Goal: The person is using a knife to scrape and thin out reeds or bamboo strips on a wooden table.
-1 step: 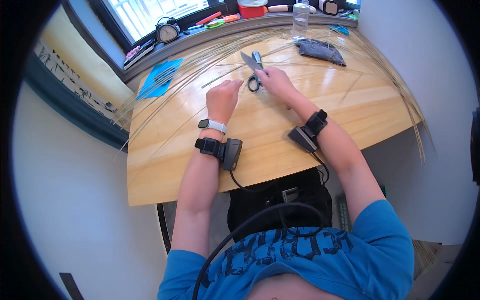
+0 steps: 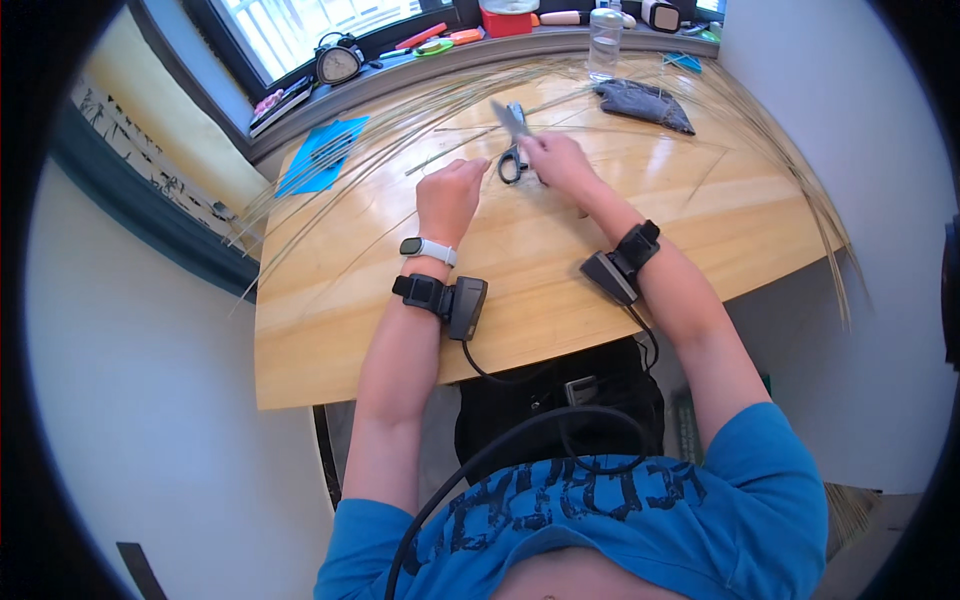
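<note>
FINE WORK AT CLOSE QUARTERS

At a pale, glossy wooden table (image 2: 560,275), the R hand (image 2: 562,168) is closed on a grey-bladed knife (image 2: 508,118), its blurred blade aimed approx. 11 o'clock, over or just beside a pair of black-handled scissors (image 2: 502,168). The L hand (image 2: 448,200), at 8 o'clock from the scissors, is curled tight; whether it pinches a strip, can't tell. Thin, straw-coloured plant strips (image 2: 445,97) lie along the far side, arcing approx. 10 to 4 o'clock. A flat bright-blue sheet (image 2: 318,170) sits btwn 9 and 10, a dark-grey plastic packet (image 2: 643,105) nr 1. Step in hand, prob.: trimming or scraping a strip w/ the knife. Next move seems to call for a steady L grip, light R pressure, blade clear of fingertips.
</note>
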Demonstrator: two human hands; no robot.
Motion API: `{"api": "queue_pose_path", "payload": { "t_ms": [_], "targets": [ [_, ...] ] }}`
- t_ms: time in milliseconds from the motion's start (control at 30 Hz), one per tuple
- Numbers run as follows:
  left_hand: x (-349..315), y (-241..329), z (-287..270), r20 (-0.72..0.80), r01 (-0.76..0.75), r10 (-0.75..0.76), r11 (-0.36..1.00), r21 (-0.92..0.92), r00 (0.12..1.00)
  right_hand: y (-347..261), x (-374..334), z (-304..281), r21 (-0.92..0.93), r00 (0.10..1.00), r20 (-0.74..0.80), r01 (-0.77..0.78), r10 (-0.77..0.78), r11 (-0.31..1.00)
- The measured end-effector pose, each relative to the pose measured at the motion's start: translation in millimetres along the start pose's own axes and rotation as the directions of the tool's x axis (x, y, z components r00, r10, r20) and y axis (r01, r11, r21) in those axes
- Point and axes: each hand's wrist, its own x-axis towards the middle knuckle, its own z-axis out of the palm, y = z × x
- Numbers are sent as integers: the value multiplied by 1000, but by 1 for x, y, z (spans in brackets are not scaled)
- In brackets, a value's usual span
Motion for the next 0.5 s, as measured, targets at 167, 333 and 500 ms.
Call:
{"api": "queue_pose_path", "payload": {
  "t_ms": [167,333,500],
  "targets": [
    [4,4,-1,5,7,-7,1000,-16,1000,25,12,-19,57,992,-54,-108,111,993],
    [0,2,-2,29,-4,4,1000,17,1000,-19,-15,10,36,984,140,105,-109,994],
    [1,1,-2,-3,0,0,999,35,1000,15,10,-18,59,986,-50,-158,161,986]
  ]
}}
